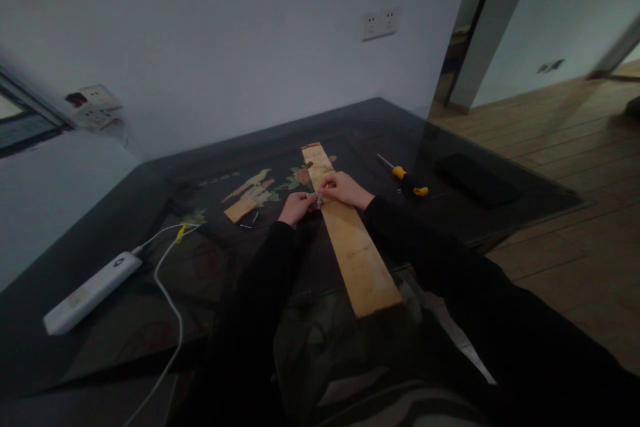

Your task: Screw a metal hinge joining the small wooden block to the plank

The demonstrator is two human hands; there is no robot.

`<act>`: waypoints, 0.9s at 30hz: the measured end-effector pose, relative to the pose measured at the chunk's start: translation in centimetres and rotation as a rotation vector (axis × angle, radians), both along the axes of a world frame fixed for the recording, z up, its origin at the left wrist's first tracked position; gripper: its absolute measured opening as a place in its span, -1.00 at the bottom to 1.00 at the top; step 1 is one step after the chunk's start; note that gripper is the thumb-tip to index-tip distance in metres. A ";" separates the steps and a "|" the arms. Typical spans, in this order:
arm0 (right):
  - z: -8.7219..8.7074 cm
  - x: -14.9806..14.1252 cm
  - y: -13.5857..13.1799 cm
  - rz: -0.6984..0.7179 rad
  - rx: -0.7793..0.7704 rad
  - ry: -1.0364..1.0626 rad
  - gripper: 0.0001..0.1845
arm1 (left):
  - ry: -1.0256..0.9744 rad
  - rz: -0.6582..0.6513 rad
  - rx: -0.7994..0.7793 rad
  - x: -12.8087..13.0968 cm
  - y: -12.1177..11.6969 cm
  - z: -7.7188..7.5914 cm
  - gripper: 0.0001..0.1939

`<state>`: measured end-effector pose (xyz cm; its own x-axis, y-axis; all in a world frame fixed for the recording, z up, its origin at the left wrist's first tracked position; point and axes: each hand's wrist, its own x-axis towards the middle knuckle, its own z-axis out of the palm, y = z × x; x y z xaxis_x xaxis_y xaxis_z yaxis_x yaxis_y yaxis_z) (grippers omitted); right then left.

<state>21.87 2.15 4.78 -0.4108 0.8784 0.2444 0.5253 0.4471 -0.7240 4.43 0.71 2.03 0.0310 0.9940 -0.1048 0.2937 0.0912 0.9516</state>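
Note:
A long, pale wooden board [361,260] lies slanting across the dark table, its near end jutting over the table's front edge above my lap. At the board's left edge, my left hand [296,207] pinches a small shiny metal piece [315,199], too blurred to name. My right hand [346,189] rests on the board just beside it. Its fingers are closed together close to the metal piece, and whatever they hold is hidden. To the left lie a small wooden block [240,209] and a couple of screws or nails [255,217].
A yellow-and-black screwdriver [403,176] lies right of the board, with a flat black object [477,179] farther right. On the left, a white power strip [93,293] trails a white cable [176,313]. The wall stands behind the table [210,177], which has printed flowers.

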 end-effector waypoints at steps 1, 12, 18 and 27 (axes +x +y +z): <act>-0.1 0.0 0.0 -0.004 0.005 -0.015 -0.81 | -0.017 0.002 -0.004 0.0 0.1 -0.1 -0.80; -0.4 0.1 0.3 -0.009 0.072 -0.029 -0.79 | -0.224 0.043 0.046 -0.5 0.2 0.0 -0.75; -0.3 0.1 0.1 -0.040 0.060 -0.005 -0.79 | -0.141 -0.013 0.047 -0.4 0.1 -0.1 -0.72; -0.8 0.1 0.6 -0.044 0.073 -0.018 -0.76 | -0.180 -0.066 0.143 -0.3 0.1 -0.5 -0.64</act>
